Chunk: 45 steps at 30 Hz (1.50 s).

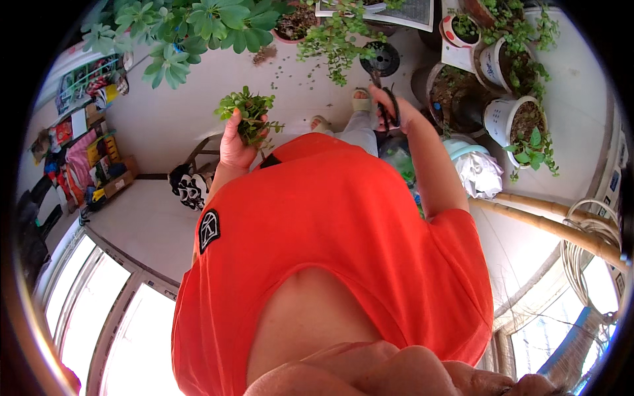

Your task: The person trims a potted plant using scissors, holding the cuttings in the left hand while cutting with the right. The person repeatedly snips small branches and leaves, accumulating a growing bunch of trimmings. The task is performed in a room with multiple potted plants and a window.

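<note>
A bunch of cut green succulent stems [252, 116] is held in my left hand [237, 146], with the thumb across its leaves. My right hand [398, 111] grips dark-handled scissors [391, 101], whose blades point up and away from me; how far the blades are apart is hard to tell. Ahead of the scissors, a trailing succulent [337, 47] spills over its pot, near a round black disc [380, 58] on the floor. Small fallen leaves [292, 74] lie scattered on the pale floor between the plants and my feet.
A broad-leaved potted plant [218, 22] spreads at the upper left. Several pots, among them a white pot [500, 121], stand to the right beside a basin with a white bag [478, 173]. Bamboo poles [545, 222] lean at the right. Striped shoes [190, 190] sit by a stool at the left.
</note>
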### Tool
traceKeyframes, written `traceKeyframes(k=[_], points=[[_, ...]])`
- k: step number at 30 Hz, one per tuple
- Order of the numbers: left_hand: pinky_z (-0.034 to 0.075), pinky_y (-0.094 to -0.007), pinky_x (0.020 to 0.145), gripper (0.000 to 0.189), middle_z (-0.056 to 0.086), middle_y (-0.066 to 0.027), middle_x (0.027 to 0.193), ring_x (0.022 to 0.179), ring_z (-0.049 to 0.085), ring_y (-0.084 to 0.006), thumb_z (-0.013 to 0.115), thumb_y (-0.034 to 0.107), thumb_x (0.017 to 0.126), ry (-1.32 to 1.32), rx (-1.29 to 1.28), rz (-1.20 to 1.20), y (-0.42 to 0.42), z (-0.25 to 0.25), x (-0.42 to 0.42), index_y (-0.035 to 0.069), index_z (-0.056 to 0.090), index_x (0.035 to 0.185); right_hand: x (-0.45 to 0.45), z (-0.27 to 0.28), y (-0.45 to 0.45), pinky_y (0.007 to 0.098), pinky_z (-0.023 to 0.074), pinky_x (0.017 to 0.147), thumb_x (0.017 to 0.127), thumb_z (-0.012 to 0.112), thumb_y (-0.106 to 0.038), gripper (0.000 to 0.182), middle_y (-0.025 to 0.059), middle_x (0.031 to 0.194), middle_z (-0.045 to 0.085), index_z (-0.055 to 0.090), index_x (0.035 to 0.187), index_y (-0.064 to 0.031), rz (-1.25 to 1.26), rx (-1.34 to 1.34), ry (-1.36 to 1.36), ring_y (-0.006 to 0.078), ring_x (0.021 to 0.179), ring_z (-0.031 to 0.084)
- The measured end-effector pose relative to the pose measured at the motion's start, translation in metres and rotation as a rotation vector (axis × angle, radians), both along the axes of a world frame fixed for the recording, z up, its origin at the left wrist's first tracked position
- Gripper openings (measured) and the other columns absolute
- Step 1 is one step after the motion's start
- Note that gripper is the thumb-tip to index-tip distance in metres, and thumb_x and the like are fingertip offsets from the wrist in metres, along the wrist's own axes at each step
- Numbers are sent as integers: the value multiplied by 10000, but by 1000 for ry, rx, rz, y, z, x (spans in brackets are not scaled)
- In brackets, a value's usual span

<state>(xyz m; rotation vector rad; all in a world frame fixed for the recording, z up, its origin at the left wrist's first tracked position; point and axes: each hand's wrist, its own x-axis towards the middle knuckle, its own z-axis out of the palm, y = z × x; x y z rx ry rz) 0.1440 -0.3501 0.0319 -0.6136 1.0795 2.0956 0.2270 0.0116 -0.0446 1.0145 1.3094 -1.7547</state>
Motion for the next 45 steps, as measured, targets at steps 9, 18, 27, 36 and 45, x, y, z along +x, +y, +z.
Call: traceKeyframes(k=[9,18,27,36,45], points=[[463,-328,700,462,591,-71,1087,931,587,-211,652,395,846,-1,-15,-34,33,-2,-1,104,540,1186,-36,-67,-25,340,468,440,688,645,-704,824,98,654,526,566,1006,53,152,220,31,203,499,546],[463,-328,703,465,596,-69,1083,928,593,-213,654,401,844,-13,-27,6,36,0,1,100,545,1181,-66,-77,-11,357,465,442,758,654,-617,617,54,570,486,593,900,-20,87,273,16,161,462,498],[479,-331,705,468,602,-70,1072,920,599,-213,656,405,842,-45,26,20,24,-6,0,93,548,1174,-55,-44,3,337,472,420,776,648,-591,577,48,512,461,542,755,-24,236,346,35,160,421,481],[480,-328,700,466,598,-75,1081,921,597,-212,658,400,844,-47,36,4,24,-9,-2,92,546,1176,-65,-56,-6,356,524,502,743,649,-644,658,35,560,489,564,919,-15,57,133,-38,165,453,512],[467,-337,710,453,595,-75,1097,931,592,-218,643,393,856,-65,23,3,20,-6,-6,95,545,1182,-78,-83,-4,365,520,494,738,636,-670,651,35,543,488,575,843,-31,103,190,-42,185,447,511]])
